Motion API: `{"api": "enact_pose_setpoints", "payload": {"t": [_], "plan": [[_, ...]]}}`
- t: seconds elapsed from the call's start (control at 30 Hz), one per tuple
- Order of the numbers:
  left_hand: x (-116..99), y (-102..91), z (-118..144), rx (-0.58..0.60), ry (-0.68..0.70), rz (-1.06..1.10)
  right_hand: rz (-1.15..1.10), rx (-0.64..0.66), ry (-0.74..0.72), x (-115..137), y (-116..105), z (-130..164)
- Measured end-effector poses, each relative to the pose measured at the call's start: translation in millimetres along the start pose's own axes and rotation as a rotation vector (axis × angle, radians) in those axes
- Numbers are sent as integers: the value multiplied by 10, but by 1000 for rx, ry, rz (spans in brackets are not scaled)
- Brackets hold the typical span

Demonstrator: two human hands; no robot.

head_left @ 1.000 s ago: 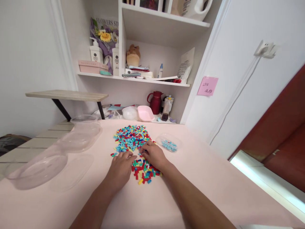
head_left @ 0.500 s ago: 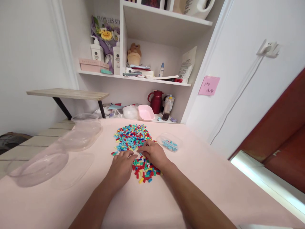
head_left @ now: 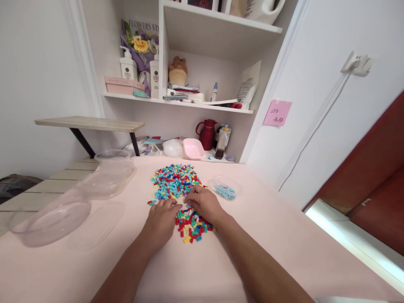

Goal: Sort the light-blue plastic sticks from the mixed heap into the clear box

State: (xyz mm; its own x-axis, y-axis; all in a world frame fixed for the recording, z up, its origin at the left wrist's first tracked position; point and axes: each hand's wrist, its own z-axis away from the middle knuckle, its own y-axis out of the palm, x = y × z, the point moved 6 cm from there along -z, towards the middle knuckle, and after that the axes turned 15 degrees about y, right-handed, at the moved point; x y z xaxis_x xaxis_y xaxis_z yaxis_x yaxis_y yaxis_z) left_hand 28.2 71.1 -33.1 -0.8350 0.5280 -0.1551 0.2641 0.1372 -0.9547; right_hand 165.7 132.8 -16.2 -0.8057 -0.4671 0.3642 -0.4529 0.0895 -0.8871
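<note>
A large pile of small toy building bricks (head_left: 172, 181) in blue, red, yellow and green lies at the middle of the table. A smaller, mixed group of bricks (head_left: 192, 227) is spread nearer to me. My left hand (head_left: 161, 221) rests on the table beside the smaller group, its fingers loosely curved and thumb apart, holding nothing I can see. Over the gap between the two groups, my right hand (head_left: 203, 203) has its fingers bent together; whatever is at their tips is hidden. A clear plastic box (head_left: 236, 185) with light blue bricks (head_left: 224, 192) stands beyond my right hand.
Clear plastic containers (head_left: 53, 221) and a flat clear lid (head_left: 97, 225) lie on the left of the pink-covered table (head_left: 176, 280). At the back are a pink basin (head_left: 193, 150), a dark red jug (head_left: 207, 134) and a bottle (head_left: 221, 143). Shelves (head_left: 189, 105) rise behind.
The fingertips of my right hand have shifted slightly to the right, away from my left hand. My left hand has stayed nearly still.
</note>
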Motion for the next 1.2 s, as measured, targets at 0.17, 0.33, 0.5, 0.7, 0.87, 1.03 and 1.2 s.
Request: {"api": "enact_pose_setpoints", "payload": {"t": [0.17,0.33,0.5,0.7,0.87,1.03,1.2], "plan": [[-10,0,4,12,-4,3,-29,35,-80,-5,-65,51],[-27,-13,6,22,-6,7,-19,49,-150,-4,-57,51],[-35,-25,11,25,-12,5,-15,26,-156,-13,-31,28],[-31,-18,10,36,-13,9,-16,24,-145,26,-40,42],[-18,-3,9,22,-8,12,-85,17,-112,26,-19,37],[0,9,-4,17,-12,7,-282,-92,-24,-94,-191,-6],[29,33,4,12,-25,20,-369,-468,213,-535,-672,42]]}}
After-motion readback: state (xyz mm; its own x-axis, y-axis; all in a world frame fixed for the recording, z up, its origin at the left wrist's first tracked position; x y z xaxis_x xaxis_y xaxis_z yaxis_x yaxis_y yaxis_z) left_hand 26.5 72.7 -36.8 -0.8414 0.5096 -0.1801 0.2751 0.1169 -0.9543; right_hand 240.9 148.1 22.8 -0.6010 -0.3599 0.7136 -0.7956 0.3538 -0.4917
